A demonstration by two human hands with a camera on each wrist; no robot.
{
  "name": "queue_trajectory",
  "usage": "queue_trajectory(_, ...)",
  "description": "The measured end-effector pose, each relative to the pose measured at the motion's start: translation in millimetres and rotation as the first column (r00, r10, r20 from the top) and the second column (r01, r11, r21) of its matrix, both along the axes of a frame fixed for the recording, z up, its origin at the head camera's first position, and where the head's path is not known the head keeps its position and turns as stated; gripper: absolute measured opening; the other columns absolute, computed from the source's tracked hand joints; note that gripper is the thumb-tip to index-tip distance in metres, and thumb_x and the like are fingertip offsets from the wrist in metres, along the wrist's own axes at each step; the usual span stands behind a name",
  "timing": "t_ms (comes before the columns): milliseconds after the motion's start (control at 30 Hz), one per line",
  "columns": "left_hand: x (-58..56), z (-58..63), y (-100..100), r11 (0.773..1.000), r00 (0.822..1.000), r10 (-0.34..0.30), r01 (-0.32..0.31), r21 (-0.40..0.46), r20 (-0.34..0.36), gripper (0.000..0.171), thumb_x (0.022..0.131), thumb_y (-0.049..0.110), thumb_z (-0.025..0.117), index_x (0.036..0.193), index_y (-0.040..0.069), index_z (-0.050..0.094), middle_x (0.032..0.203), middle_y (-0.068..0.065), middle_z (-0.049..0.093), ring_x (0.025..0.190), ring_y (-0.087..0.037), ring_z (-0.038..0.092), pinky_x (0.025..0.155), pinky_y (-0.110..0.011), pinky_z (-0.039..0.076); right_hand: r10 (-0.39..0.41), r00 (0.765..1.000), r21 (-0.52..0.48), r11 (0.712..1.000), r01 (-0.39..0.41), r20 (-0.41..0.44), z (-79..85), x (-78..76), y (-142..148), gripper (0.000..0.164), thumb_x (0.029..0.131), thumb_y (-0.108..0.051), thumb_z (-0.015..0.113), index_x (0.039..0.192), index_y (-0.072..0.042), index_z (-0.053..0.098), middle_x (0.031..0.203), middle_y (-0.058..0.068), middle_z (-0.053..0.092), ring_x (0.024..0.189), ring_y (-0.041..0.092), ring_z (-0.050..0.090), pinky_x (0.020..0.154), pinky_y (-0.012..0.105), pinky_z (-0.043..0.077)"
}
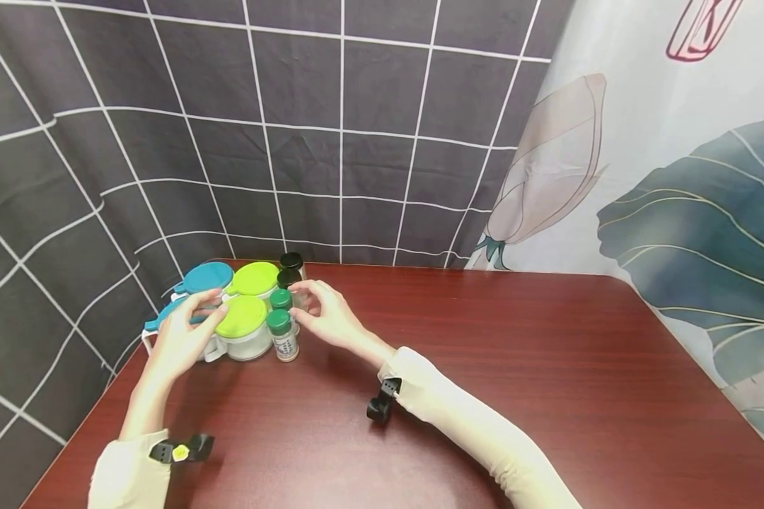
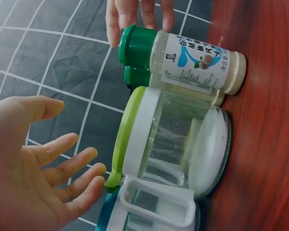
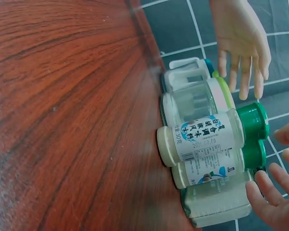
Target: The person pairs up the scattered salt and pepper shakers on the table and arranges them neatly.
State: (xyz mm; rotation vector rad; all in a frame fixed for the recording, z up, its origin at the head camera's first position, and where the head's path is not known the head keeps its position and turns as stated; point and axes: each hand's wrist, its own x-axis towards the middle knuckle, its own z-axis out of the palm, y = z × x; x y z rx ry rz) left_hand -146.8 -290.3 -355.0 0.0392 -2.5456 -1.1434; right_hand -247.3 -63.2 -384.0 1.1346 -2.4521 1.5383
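My left hand (image 1: 180,343) hovers with loosely spread fingers over the left side of the jar group, near the front lime-lidded glass jar (image 1: 243,318). In the left wrist view, a gap shows between its fingers and that jar's lid. My right hand (image 1: 331,316) is held beside two green-capped seasoning shakers, fingers apart and slightly bent. The front shaker (image 1: 285,345) stands upright with a printed white label; the second shaker (image 3: 212,166) is right behind it. Neither hand grips anything.
Two blue-lidded jars (image 1: 207,278) and another lime-lidded jar (image 1: 255,278) complete the cluster at the table's back left. Two black-capped bottles (image 1: 291,261) stand behind the green-capped shakers. A dark grid-patterned curtain (image 1: 305,162) hangs behind the reddish wooden table (image 1: 484,353).
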Motion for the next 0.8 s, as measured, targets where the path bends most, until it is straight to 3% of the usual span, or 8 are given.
queue_trajectory(167, 2.0, -3.5, -0.2, 1.000, 1.000, -0.001, 0.001, -0.003, -0.010, 0.047, 0.097, 0.028, 0.054, 0.132, -0.003, 0.052, 0.129, -0.024, 0.057, 0.090, 0.027, 0.038, 0.079, 0.003, 0.033, 0.008, 1.000, 0.010, 1.000, -0.008, 0.020, 0.0, 2.9, -0.5, 0.039, 0.087, -0.013, 0.069, 0.123, -0.006, 0.058, 0.109, 0.014, 0.061, 0.095, 0.027, 0.064, 0.083, 0.034, 0.056)
queue_trajectory(367, 2.8, -6.9, -1.1, 1.000, 1.000, -0.003, 0.002, -0.023, -0.025, 0.045, 0.096, 0.026, 0.056, 0.130, -0.003, 0.053, 0.128, -0.024, 0.058, 0.093, 0.023, 0.040, 0.082, 0.002, 0.032, 0.017, 0.999, 0.012, 1.000, -0.017, 0.040, -2.2, 5.9, -2.0, 0.042, 0.084, -0.016, 0.074, 0.123, -0.008, 0.059, 0.106, 0.012, 0.061, 0.092, 0.023, 0.065, 0.078, 0.018, 0.053)
queue_trajectory(500, 2.4, -8.5, -2.5, 1.000, 1.000, -0.001, 0.000, -0.018, -0.006, 0.047, 0.096, 0.027, 0.057, 0.132, -0.003, 0.051, 0.129, -0.025, 0.057, 0.106, -0.005, 0.056, 0.082, 0.003, 0.033, 0.023, 0.998, -0.002, 1.000, -0.023, 0.051, -4.0, 7.2, -3.0, 0.042, 0.083, -0.016, 0.074, 0.122, -0.009, 0.059, 0.108, 0.011, 0.062, 0.093, 0.021, 0.066, 0.078, 0.014, 0.051)
queue_trajectory(600, 1.8, -9.7, -3.3, 1.000, 1.000, -0.005, 0.005, -0.007, 0.006, 0.049, 0.096, 0.027, 0.057, 0.134, -0.004, 0.050, 0.130, -0.026, 0.056, 0.114, -0.032, 0.055, 0.081, 0.004, 0.033, 0.026, 0.998, -0.007, 1.000, -0.026, 0.057, -5.8, 7.3, -3.8, 0.042, 0.083, -0.015, 0.075, 0.122, -0.009, 0.059, 0.108, 0.011, 0.062, 0.093, 0.021, 0.066, 0.079, 0.018, 0.053)
queue_trajectory(633, 2.0, -10.1, -3.4, 1.000, 1.000, -0.007, 0.007, -0.005, 0.006, 0.050, 0.096, 0.027, 0.057, 0.134, -0.004, 0.049, 0.130, -0.026, 0.056, 0.114, -0.033, 0.054, 0.081, 0.005, 0.033, 0.027, 0.998, -0.007, 1.000, -0.027, 0.058, -6.4, 7.2, -4.0, 0.043, 0.082, -0.015, 0.075, 0.122, -0.009, 0.059, 0.108, 0.010, 0.062, 0.094, 0.020, 0.066, 0.079, 0.019, 0.054)
queue_trajectory(733, 3.4, -10.9, -2.4, 1.000, 1.000, -0.015, 0.015, 0.002, -0.008, 0.049, 0.095, 0.025, 0.058, 0.133, -0.006, 0.049, 0.130, -0.027, 0.056, 0.107, -0.006, 0.056, 0.081, 0.005, 0.032, 0.032, 0.998, 0.000, 0.999, -0.032, 0.054, -7.0, 7.5, -4.8, 0.045, 0.081, -0.014, 0.076, 0.122, -0.010, 0.059, 0.108, 0.010, 0.062, 0.093, 0.021, 0.066, 0.080, 0.022, 0.054)
queue_trajectory(800, 4.7, -11.2, -1.4, 1.000, 1.000, -0.016, 0.016, 0.000, -0.019, 0.049, 0.095, 0.024, 0.059, 0.132, -0.006, 0.050, 0.129, -0.026, 0.057, 0.104, 0.002, 0.053, 0.082, 0.005, 0.032, 0.037, 0.998, 0.006, 0.999, -0.038, 0.042, -7.2, 7.7, -5.3, 0.046, 0.080, -0.014, 0.077, 0.122, -0.010, 0.059, 0.108, 0.010, 0.062, 0.093, 0.022, 0.066, 0.080, 0.024, 0.055)
